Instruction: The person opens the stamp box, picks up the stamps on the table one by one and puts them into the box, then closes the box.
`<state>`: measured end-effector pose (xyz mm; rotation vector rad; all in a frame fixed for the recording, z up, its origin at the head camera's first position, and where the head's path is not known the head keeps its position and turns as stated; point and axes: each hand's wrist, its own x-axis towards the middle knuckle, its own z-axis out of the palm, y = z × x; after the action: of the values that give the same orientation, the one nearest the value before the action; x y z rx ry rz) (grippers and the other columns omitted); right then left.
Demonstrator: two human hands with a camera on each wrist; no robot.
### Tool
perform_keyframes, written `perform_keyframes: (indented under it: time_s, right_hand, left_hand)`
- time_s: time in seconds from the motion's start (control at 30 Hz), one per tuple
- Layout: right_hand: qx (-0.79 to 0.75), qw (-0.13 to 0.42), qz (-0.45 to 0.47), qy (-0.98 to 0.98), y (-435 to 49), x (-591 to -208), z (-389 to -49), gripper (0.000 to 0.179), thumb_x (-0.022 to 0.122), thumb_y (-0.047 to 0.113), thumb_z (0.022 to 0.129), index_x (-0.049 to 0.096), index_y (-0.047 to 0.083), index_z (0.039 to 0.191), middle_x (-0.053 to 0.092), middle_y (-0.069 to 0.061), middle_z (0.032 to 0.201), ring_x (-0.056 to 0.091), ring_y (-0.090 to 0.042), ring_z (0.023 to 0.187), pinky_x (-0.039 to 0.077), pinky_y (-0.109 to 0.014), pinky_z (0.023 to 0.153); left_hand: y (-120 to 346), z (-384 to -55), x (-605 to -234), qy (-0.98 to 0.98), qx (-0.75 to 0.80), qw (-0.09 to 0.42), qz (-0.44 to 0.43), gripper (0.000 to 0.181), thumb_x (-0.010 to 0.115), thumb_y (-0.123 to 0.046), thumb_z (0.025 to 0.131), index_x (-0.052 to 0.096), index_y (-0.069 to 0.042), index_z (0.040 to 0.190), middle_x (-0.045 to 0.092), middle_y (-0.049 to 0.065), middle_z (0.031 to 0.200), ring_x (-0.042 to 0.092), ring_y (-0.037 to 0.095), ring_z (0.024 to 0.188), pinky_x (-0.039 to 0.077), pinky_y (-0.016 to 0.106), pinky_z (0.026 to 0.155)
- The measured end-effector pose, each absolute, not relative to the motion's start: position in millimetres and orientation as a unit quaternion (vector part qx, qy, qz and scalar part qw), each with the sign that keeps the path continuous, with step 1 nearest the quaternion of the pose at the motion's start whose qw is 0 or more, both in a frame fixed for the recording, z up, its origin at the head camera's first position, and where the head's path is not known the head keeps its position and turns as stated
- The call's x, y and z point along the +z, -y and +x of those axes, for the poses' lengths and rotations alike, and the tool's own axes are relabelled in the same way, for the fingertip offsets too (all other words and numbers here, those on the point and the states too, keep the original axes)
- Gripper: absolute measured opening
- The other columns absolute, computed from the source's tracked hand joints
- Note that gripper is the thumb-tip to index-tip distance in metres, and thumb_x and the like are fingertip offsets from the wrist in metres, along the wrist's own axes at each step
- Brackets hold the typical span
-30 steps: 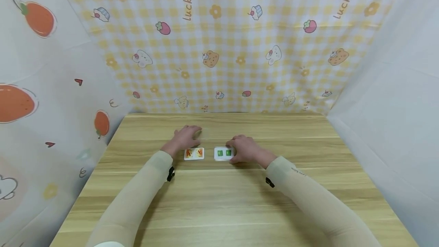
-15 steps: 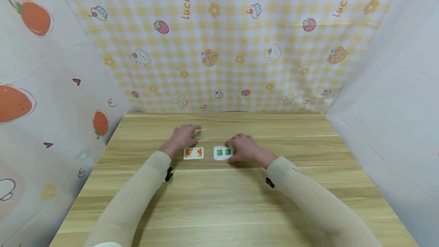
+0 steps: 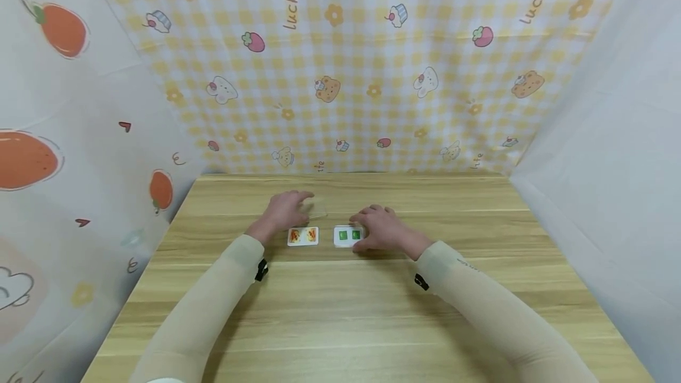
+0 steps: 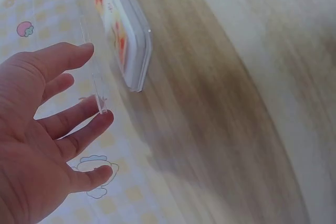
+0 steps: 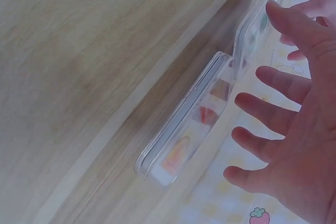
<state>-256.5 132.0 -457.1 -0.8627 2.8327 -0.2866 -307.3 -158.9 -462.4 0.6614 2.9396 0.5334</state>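
Observation:
My left hand (image 3: 284, 210) pinches a thin clear plastic lid (image 3: 318, 213) at its edge, held up behind a card box (image 3: 303, 236) with orange food pictures. In the left wrist view, that box (image 4: 135, 45) rests on the table, apart from the fingers. A second card box (image 3: 342, 236), with two green pictures, lies to its right. My right hand (image 3: 384, 229) spreads over this box's right end with relaxed fingers; whether it touches is unclear. The right wrist view reveals another lidded box (image 5: 184, 124) with orange and red pictures beneath the hand, hidden from the head view.
The boxes stand on a wood-grain table (image 3: 340, 312). A yellow checked curtain (image 3: 351, 64) rises at its back edge. White cloth walls flank both sides, the left one (image 3: 106, 93) printed with orange fruit.
The left hand's clear lid has shifted and tilted slightly behind the orange-picture box. The right hand keeps its place near the green-picture box. The head view sways a little.

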Motion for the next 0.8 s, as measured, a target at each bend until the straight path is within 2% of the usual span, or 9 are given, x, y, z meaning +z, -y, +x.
perform_keyframes:
  time_s: [0.4,0.8]
  right_hand:
    - [-0.099,0.066,-0.305,-0.945,-131,-461,-252,0.073,0.077,0.056,0.084,0.056,0.021,0.144,0.052,-0.007,0.145,0.043,-0.033,0.134,0.029,-0.067,0.107]
    - [-0.103,0.06,-0.31,-0.943,-128,-460,-250,0.07,0.077,0.054,0.085,0.057,0.022,0.144,0.051,-0.008,0.146,0.041,-0.032,0.136,0.028,-0.067,0.108]
  left_hand:
    - [168,-293,-452,-0.956,0.175,0.025,0.234,0.063,0.075,-0.018,0.086,0.055,-0.015,0.145,0.061,0.012,0.138,0.057,0.035,0.124,0.045,0.056,0.099]
    - [186,-277,-459,-0.954,0.169,0.034,0.244,0.066,0.081,-0.02,0.084,0.055,-0.014,0.144,0.059,0.015,0.139,0.055,0.037,0.126,0.043,0.057,0.101]
